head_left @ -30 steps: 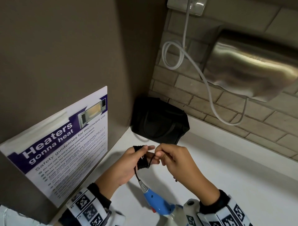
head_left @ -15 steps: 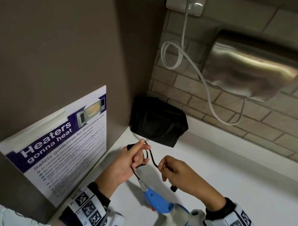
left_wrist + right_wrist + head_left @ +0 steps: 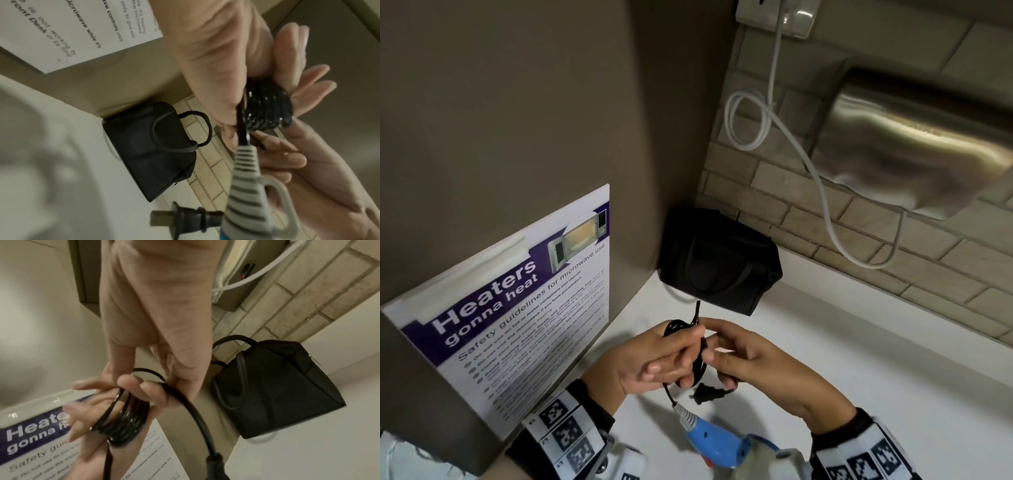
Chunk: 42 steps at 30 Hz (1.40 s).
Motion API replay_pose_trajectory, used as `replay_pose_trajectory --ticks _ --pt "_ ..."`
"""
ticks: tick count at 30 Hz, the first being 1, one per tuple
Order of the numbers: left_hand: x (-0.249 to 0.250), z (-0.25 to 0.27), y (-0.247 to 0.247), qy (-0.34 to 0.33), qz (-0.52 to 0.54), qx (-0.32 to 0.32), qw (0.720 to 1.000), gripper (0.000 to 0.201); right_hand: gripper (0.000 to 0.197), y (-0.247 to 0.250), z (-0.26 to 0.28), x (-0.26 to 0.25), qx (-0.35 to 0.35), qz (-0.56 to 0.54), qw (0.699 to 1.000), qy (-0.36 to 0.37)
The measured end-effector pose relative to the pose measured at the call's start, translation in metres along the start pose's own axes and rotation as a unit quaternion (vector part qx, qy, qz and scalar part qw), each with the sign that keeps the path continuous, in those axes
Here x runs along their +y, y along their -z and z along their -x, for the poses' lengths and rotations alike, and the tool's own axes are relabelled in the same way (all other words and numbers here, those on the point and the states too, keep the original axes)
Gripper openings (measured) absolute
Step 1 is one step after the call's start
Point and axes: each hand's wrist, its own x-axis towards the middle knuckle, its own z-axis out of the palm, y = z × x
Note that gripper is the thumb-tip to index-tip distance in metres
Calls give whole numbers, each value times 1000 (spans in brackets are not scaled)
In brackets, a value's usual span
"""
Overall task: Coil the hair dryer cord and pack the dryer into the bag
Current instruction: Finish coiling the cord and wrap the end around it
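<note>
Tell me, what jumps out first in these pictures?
Two hands meet mid-counter: the left hand wears tight loops of glossy black cord around its fingers while the right hand guides the loose end. Behind, a black fabric bag sits in the corner; a purple-and-white microwave poster hangs left.

A white counter point(image 3: 825, 359) meets a plain brown side wall point(image 3: 517, 102) and a tan brick-tiled back wall point(image 3: 893, 274). A microwave-safety poster point(image 3: 517, 308) is taped to the brown wall, while a steel hand dryer point(image 3: 911, 147) with a looped white cable point(image 3: 750, 123) hangs on the tiles
</note>
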Motion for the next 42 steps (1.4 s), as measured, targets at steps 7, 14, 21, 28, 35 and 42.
replay_pose_trajectory --ticks 7,14,21,28,35,42 --pt "-1 -6 -7 31 -39 -27 998 38 41 -13 -3 0 61 78 994 35" --pt "0 -9 -16 41 -95 32 994 32 26 -25 -13 5 99 167 980 52" --pt "-10 -3 -2 -13 -25 56 998 33 10 -23 -22 28 192 181 964 37" --pt "-17 -4 -4 -18 -23 118 993 28 20 -6 -10 15 111 -12 994 -11" --pt "-18 -8 -6 -15 -10 141 990 26 17 4 -8 17 69 -127 989 12" --pt "-21 -8 -5 -20 -88 142 986 28 13 0 -6 17 66 -114 991 16"
